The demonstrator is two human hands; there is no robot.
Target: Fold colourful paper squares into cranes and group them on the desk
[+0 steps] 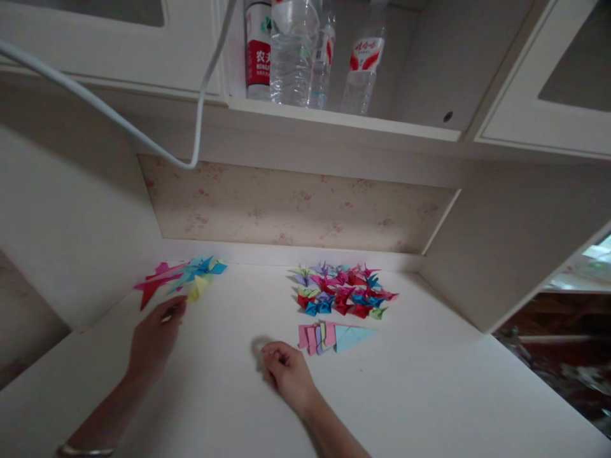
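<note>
On the white desk [429, 381] my left hand [153, 337] lies knuckles up, fingers drawn together, fingertips just short of a loose pile of folded coloured paper shapes [184, 280] at the back left. My right hand [285, 371] rests in the middle with its fingers curled under; whether anything is inside is hidden. Just right of it lies a small row of folded paper pieces, pink, purple and a light blue triangle [337, 336]. Behind these sits a cluster of several small origami cranes [341, 291] in red, blue, pink and green.
Plastic water bottles [296, 51] stand on a shelf above the desk, between white cabinet doors [548, 76]. A white cable [143, 137] hangs across the upper left. Side walls close in the desk's recess; floral wallpaper [296, 207] lines its back.
</note>
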